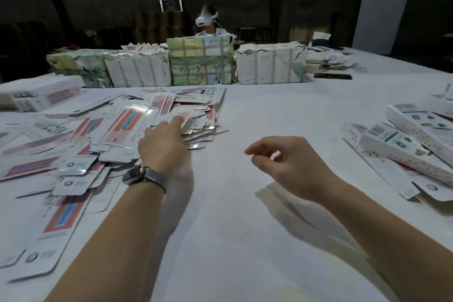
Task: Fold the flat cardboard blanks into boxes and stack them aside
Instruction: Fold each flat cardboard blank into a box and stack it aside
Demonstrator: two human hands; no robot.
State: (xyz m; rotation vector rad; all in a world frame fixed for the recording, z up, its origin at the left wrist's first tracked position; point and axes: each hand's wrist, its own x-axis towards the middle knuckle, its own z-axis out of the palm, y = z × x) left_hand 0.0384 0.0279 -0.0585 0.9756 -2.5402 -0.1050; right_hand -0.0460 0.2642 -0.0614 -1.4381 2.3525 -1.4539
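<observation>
The left hand (163,141) is reaching into the heap of blanks (117,130) on the table's (245,240) left side, fingertips touching the top sheets; whether it is gripping one, the view is not showing. A watch (137,175) is sitting on that wrist. The right hand (286,162) is hovering above bare table, fingers loosely curled, holding nothing. Folded boxes (407,144) are lying in a pile at the right edge, well apart from the blanks. 4 wrapped bundles (201,61) are lining the far side, and a person in a headset (207,18) is sitting behind them.
</observation>
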